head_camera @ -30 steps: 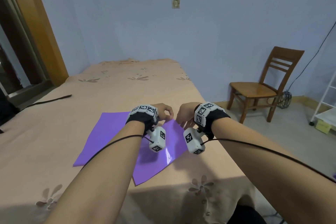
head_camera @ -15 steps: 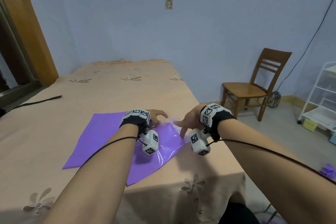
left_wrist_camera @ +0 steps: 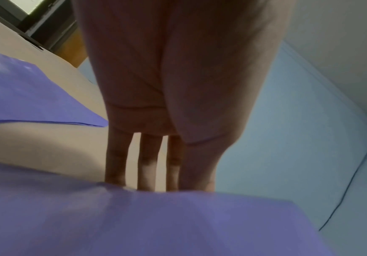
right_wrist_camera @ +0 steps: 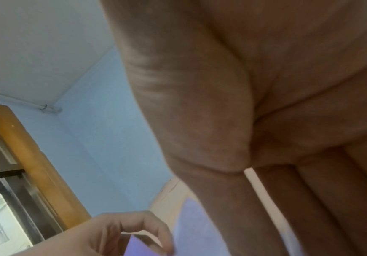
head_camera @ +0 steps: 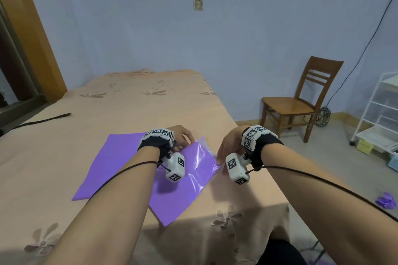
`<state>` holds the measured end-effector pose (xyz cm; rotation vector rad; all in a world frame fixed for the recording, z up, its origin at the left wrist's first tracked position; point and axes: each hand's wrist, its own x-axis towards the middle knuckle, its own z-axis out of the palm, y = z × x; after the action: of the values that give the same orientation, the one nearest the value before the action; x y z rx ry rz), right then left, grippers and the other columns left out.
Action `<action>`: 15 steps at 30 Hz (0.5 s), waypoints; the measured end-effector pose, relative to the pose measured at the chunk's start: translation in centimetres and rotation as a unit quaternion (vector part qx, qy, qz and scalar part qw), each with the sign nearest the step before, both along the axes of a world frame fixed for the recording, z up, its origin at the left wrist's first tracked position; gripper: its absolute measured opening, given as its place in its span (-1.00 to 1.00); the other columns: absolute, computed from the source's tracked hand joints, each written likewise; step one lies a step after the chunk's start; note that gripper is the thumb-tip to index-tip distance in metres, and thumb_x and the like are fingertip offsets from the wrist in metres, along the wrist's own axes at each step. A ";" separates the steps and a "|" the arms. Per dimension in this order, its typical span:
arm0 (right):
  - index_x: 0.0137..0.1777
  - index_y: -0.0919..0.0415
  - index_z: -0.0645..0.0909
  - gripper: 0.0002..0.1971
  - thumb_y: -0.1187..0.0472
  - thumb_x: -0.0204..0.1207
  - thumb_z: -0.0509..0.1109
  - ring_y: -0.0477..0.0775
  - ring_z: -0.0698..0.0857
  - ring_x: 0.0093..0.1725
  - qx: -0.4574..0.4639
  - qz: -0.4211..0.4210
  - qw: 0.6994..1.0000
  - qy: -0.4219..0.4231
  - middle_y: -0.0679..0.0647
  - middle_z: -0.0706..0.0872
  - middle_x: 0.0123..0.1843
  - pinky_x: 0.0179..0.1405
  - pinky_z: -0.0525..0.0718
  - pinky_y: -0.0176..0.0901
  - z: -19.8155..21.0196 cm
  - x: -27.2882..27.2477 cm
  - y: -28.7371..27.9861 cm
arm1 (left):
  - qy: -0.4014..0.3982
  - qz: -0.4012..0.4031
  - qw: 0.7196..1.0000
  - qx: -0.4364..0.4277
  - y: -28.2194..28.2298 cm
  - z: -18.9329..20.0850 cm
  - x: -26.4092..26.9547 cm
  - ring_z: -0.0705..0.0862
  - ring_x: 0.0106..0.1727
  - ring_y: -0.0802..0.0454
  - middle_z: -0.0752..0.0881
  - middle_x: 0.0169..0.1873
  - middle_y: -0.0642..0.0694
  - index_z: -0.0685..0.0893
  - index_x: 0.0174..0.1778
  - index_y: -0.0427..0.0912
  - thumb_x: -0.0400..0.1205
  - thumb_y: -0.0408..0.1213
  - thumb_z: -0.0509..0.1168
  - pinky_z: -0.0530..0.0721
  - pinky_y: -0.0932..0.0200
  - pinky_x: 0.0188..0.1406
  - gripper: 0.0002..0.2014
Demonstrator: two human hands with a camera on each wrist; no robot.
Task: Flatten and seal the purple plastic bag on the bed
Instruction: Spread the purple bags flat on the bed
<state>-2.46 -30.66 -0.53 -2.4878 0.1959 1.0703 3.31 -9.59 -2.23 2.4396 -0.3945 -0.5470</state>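
Observation:
The purple plastic bag (head_camera: 120, 168) lies on the bed (head_camera: 150, 103) near its right side. Its right part is lifted a little and wrinkled, with a clear strip along the far edge. My left hand (head_camera: 185, 139) sits at the far edge, and its thumb and fingers (left_wrist_camera: 144, 173) run straight down and pinch the bag (left_wrist_camera: 134, 225) there. My right hand (head_camera: 221, 157) holds the bag's right corner, with the thumb (right_wrist_camera: 221, 199) on top and the bag (right_wrist_camera: 191, 225) passing under it. Its fingertips are hidden. In the right wrist view the left hand (right_wrist_camera: 123, 230) arches over the bag.
The bed's right edge drops off just beside my right hand. Beyond it stand a wooden chair (head_camera: 301, 103) and a white wire rack (head_camera: 379, 114). A black strap (head_camera: 43, 120) lies far left on the bed. Something crumpled and purple (head_camera: 386, 200) is on the floor.
My hands have moved apart along the bag's edge, the right one sliding towards the right corner. The bag's right part now stands lifted and wrinkled.

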 end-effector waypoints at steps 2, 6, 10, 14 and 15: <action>0.05 0.21 0.74 -0.72 0.21 0.35 0.61 0.18 0.74 0.10 -0.015 -0.007 0.997 -0.071 0.25 0.76 0.25 0.16 0.73 -0.03 -0.1 0.9 -0.5 | -0.004 0.012 1.000 -0.009 0.7 0.1 0.1 0.65 -0.25 -0.19 0.76 -0.24 -0.31 0.79 -0.22 -0.07 0.45 -0.56 0.32 0.76 -0.27 0.07 -0.72; -0.01 0.20 0.75 -0.81 0.20 0.40 0.55 0.03 0.79 -0.31 0.004 -0.064 0.990 -0.124 0.13 0.86 0.00 -0.33 0.73 -0.26 0.0 2.0 -0.9 | -0.001 0.043 0.998 -0.035 2.5 -0.4 0.4 0.72 -0.23 -0.23 0.74 -0.29 -0.35 0.76 -0.21 -0.14 0.46 -0.59 0.42 0.73 -0.45 0.13 -0.77; 0.08 0.35 0.72 -0.78 0.40 0.43 0.46 0.19 0.85 -0.14 0.126 -0.138 0.959 -0.214 0.26 0.83 -0.04 -0.13 0.83 -0.04 -0.5 2.0 -0.2 | 0.016 0.076 0.995 -0.064 4.7 -1.1 0.3 0.79 -0.25 -0.24 0.77 -0.40 -0.29 0.76 -0.23 -0.07 0.42 -0.58 0.46 0.65 -0.57 0.17 -0.73; -0.12 0.21 0.70 -0.86 0.45 0.49 0.40 0.32 0.81 0.05 0.133 -0.114 0.963 -0.205 0.29 0.80 -0.02 0.22 0.73 0.23 -1.0 2.0 1.8 | 0.047 0.089 0.990 -0.101 5.9 -1.5 -0.8 0.82 -0.35 -0.20 0.79 -0.43 -0.30 0.78 -0.25 -0.20 0.48 -0.60 0.43 0.64 -0.47 0.24 -0.81; -0.13 0.18 0.69 -0.85 0.44 0.51 0.38 0.31 0.79 0.01 0.133 -0.108 0.964 -0.203 0.26 0.77 -0.04 0.25 0.71 0.23 -1.1 2.0 2.0 | 0.048 0.093 0.989 -0.106 6.0 -1.6 -1.0 0.82 -0.37 -0.19 0.79 -0.45 -0.30 0.79 -0.29 -0.21 0.48 -0.60 0.43 0.62 -0.49 0.22 -0.81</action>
<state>-0.44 -28.61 -1.67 -2.3136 0.1792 0.4501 2.34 -3.58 -3.83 2.2080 -0.1733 -0.5129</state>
